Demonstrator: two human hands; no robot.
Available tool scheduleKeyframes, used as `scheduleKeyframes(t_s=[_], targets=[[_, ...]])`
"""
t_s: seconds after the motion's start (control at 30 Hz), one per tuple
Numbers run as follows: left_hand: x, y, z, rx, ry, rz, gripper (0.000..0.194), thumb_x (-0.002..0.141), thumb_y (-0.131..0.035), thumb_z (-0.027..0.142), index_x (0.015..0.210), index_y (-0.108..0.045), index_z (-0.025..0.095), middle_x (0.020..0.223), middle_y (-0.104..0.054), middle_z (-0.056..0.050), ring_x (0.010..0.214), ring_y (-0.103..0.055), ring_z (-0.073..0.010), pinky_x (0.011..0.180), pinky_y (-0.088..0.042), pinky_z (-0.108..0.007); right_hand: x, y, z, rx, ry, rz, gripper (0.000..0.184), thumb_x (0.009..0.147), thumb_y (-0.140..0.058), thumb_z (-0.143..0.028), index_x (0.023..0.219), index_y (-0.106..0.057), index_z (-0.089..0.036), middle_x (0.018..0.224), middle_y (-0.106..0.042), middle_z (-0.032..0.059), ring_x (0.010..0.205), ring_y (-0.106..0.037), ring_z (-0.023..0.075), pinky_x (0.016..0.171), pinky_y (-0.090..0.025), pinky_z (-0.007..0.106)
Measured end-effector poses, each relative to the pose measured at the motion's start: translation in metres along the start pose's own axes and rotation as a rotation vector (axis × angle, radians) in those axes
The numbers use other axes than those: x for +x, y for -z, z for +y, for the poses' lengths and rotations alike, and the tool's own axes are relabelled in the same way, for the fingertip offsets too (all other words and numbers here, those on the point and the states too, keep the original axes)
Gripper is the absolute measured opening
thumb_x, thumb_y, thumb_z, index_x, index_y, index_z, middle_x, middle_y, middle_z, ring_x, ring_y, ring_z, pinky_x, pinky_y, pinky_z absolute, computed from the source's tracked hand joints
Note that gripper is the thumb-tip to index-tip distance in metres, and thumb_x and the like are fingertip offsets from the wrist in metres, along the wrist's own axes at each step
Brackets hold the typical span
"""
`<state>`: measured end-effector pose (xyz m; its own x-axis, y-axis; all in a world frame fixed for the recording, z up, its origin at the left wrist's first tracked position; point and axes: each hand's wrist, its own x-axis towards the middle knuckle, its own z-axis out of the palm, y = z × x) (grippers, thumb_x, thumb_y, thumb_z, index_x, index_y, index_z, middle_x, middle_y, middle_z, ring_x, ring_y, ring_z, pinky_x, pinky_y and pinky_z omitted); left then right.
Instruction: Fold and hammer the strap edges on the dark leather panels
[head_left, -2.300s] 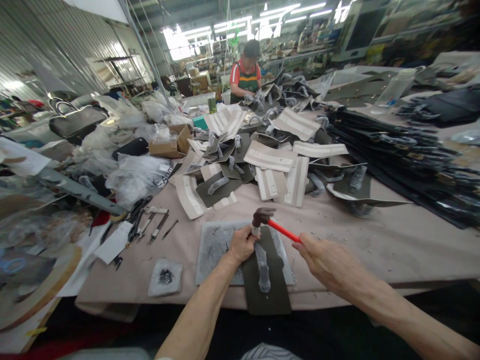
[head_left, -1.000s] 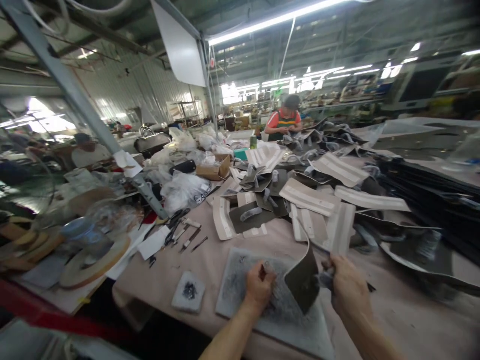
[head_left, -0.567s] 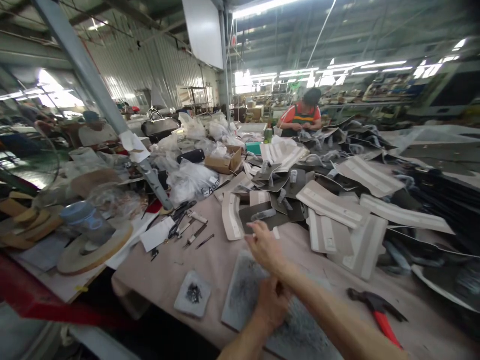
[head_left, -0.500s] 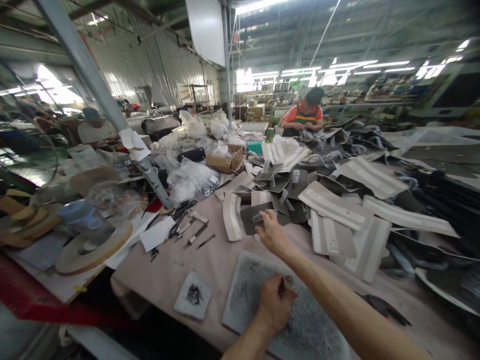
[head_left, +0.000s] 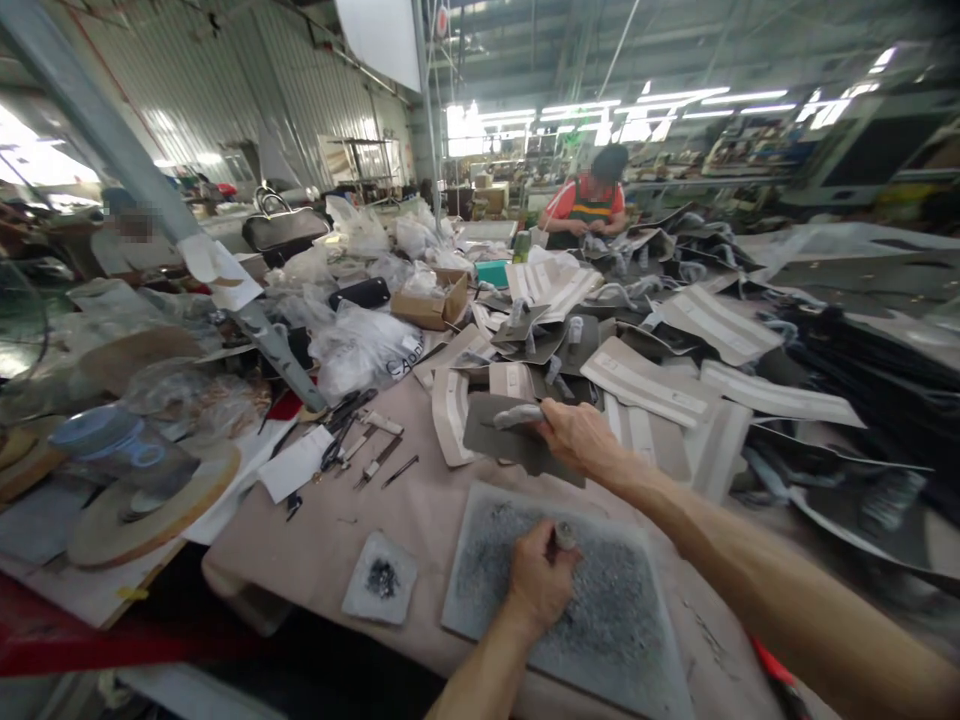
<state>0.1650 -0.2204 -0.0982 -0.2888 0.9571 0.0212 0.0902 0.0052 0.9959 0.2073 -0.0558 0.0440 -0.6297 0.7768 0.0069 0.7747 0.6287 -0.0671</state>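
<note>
My left hand (head_left: 541, 580) is closed around a short round tool (head_left: 564, 537), whose pale top shows above the fingers. It rests over a grey slab (head_left: 630, 600) with a worn, speckled surface. My right hand (head_left: 577, 432) is stretched forward beyond the slab. Its fingers grip a dark grey bag panel (head_left: 499, 440) near a plastic-wrapped handle (head_left: 517, 415), and the panel is tilted above the table. To the left of the slab lies a small pale square (head_left: 390, 558) with a heap of tiny dark metal pieces (head_left: 382, 577) on it.
More panels with pale strips (head_left: 645, 382) are piled behind and to the right. Hand tools (head_left: 379, 462) lie at left, near a tape roll (head_left: 161, 515) and a blue-lidded jug (head_left: 112, 440). A slanted post (head_left: 150, 170) rises there. Across the table sits a person (head_left: 589, 205).
My right hand has closed on the dark panel's handle and raised the panel from the pile, nearer to me. My left hand stays at the slab with the tool. The view has shifted slightly.
</note>
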Motion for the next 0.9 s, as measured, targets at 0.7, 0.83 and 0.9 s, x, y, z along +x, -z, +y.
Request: scheduleKeyframes(t_s=[0.7, 0.83, 0.9], targets=[[0.024, -0.018, 0.002, -0.183, 0.009, -0.045, 0.024, 0.081, -0.072, 0.034, 0.095, -0.066, 0.016, 0.09, -0.076, -0.008, 0.084, -0.072, -0.0193, 0.082, -0.056, -0.031, -0.226, -0.111, -0.029, 0.716, -0.513, 0.008, 0.047, 0.098, -0.039, -0.044, 0.127, -0.061, -0.014, 0.088, -0.074, 0.0134, 0.085, -0.072, 0.0296, 0.074, -0.048, 0.036], [0.032, -0.031, -0.006, -0.148, -0.008, -0.152, 0.02, 0.082, -0.071, 0.032, 0.092, -0.067, 0.016, 0.091, -0.075, -0.009, 0.085, -0.071, -0.0193, 0.082, -0.056, -0.031, -0.231, -0.103, -0.017, 0.928, -0.46, 0.021, 0.055, 0.098, -0.039, -0.053, 0.136, -0.056, -0.017, 0.085, -0.071, 0.0065, 0.077, -0.068, 0.0225, 0.07, -0.048, 0.032], [0.032, -0.031, -0.008, -0.134, -0.011, -0.163, 0.019, 0.084, -0.07, 0.033, 0.092, -0.067, 0.016, 0.09, -0.075, -0.009, 0.086, -0.071, -0.0192, 0.082, -0.056, -0.031, -0.238, -0.102, -0.003, 0.963, -0.464, 0.098, 0.057, 0.097, -0.039, -0.054, 0.139, -0.052, -0.017, 0.088, -0.069, 0.005, 0.074, -0.064, 0.0199, 0.07, -0.048, 0.031]])
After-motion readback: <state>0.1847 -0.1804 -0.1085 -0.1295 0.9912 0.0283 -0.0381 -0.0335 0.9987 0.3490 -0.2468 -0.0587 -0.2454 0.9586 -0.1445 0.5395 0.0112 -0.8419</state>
